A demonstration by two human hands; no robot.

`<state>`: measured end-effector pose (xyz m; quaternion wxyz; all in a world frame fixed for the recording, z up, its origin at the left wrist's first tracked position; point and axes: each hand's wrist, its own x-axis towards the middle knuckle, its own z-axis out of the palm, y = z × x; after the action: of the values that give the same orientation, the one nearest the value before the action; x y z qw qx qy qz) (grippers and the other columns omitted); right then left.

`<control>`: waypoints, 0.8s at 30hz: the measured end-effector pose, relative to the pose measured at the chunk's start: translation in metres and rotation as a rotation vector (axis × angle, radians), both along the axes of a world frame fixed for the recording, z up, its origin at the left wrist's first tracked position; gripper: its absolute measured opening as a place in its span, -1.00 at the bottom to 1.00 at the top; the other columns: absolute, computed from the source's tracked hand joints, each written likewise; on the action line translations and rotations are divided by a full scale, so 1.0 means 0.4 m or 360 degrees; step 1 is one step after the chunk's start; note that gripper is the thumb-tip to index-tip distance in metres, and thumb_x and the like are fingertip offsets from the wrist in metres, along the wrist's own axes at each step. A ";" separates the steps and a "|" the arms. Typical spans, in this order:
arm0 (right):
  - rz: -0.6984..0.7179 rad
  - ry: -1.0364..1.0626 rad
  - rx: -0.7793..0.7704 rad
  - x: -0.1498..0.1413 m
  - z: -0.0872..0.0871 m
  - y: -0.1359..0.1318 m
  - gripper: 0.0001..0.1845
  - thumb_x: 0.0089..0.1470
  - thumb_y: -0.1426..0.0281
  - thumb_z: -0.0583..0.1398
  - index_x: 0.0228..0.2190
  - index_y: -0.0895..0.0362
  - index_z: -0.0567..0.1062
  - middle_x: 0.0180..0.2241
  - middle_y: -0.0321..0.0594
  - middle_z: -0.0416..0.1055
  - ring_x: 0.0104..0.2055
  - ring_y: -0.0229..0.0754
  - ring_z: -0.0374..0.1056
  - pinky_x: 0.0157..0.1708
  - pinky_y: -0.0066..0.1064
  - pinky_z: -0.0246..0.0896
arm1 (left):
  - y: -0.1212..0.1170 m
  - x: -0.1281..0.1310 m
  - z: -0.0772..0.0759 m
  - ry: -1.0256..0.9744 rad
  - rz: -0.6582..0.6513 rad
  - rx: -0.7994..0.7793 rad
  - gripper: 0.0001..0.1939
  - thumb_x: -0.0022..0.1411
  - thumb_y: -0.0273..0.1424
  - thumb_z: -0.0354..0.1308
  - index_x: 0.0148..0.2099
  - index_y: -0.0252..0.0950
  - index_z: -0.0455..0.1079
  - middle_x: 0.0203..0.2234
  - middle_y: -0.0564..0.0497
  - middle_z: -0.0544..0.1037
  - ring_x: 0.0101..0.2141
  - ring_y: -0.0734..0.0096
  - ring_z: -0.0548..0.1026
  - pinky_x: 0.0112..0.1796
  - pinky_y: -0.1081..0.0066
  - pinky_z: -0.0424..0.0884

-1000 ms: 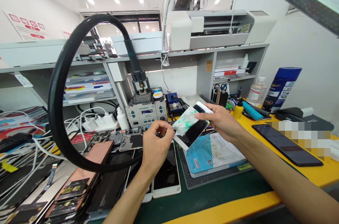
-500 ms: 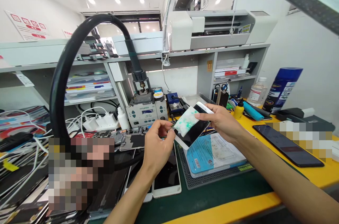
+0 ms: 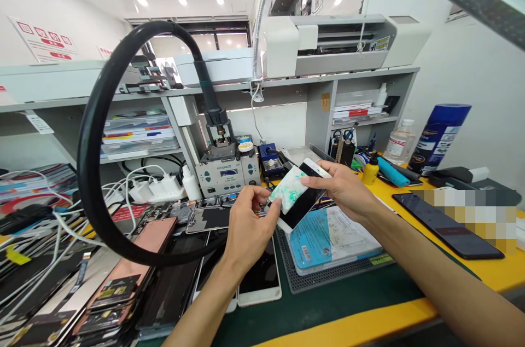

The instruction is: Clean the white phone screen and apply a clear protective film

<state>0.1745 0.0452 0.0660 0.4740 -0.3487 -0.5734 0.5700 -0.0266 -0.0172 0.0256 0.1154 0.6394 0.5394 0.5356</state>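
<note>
A white smartphone (image 3: 301, 210) with a dark screen is tilted above the bench. My right hand (image 3: 344, 185) is closed on its far right end, thumb on top and fingers underneath. A small white wipe (image 3: 289, 189) with green stains lies across the screen, its upper edge by my right thumb. At the near left end of the phone, my left hand (image 3: 254, 221) pinches the wipe's left corner between thumb and fingers; its fingertips are partly hidden. Under the phone lies a blue and white flat case (image 3: 314, 243) on a dark grey mat (image 3: 299, 281).
Phones with white frames (image 3: 260, 281) lie left of the mat, beside stacked phone parts (image 3: 118, 287). A thick black hose (image 3: 88, 172) loops over the left side. A black phone (image 3: 447, 226), a yellow bottle (image 3: 370, 172) and a blue spray can (image 3: 438, 139) stand or lie on the right.
My left hand has shifted slightly right, and its thumb now overlaps the wipe's corner at the phone's edge. My right hand and the phone have hardly moved.
</note>
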 end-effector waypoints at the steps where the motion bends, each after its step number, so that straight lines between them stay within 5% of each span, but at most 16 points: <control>1: 0.0003 -0.0009 0.0008 0.000 -0.002 0.000 -0.62 -0.21 0.32 0.46 -0.35 0.17 0.49 -0.41 -0.26 0.49 -0.38 -0.19 0.40 -0.39 -0.40 0.29 | -0.001 0.001 0.002 0.0017 -0.0015 0.0007 -0.84 0.23 -0.28 0.17 -0.18 -0.23 0.35 -0.39 0.07 0.37 -0.37 0.40 0.33 -0.31 0.41 0.28; 6: 0.0013 -0.0042 0.0032 -0.002 -0.005 -0.001 -0.63 -0.19 0.29 0.46 -0.37 0.17 0.48 -0.43 -0.28 0.48 -0.40 -0.21 0.38 -0.41 -0.42 0.26 | -0.010 0.006 0.015 0.0138 -0.0107 0.0072 -0.84 0.22 -0.37 0.16 -0.12 -0.23 0.41 -0.35 0.05 0.36 -0.32 0.37 0.35 -0.27 0.39 0.27; 14: 0.0001 -0.0056 0.0013 -0.002 -0.002 -0.004 -0.63 -0.19 0.29 0.46 -0.37 0.17 0.48 -0.43 -0.28 0.47 -0.40 -0.19 0.39 -0.43 -0.40 0.27 | -0.015 0.002 0.020 0.0102 -0.0211 0.0088 -0.92 0.15 -0.50 0.10 -0.29 -0.24 0.37 -0.35 0.04 0.35 -0.34 0.37 0.31 -0.28 0.38 0.25; 24: -0.0004 -0.0033 0.0035 -0.002 -0.002 -0.001 -0.63 -0.23 0.31 0.46 -0.37 0.15 0.49 -0.42 -0.30 0.48 -0.39 -0.19 0.40 -0.38 -0.39 0.27 | -0.004 -0.007 0.024 -0.0132 -0.0299 -0.0174 -0.76 0.22 -0.25 0.16 -0.43 -0.26 0.45 -0.47 0.06 0.36 -0.43 0.41 0.30 -0.35 0.40 0.23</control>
<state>0.1739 0.0448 0.0653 0.4724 -0.3500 -0.5842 0.5595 -0.0293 -0.0186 0.0351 0.2220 0.6572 0.5002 0.5183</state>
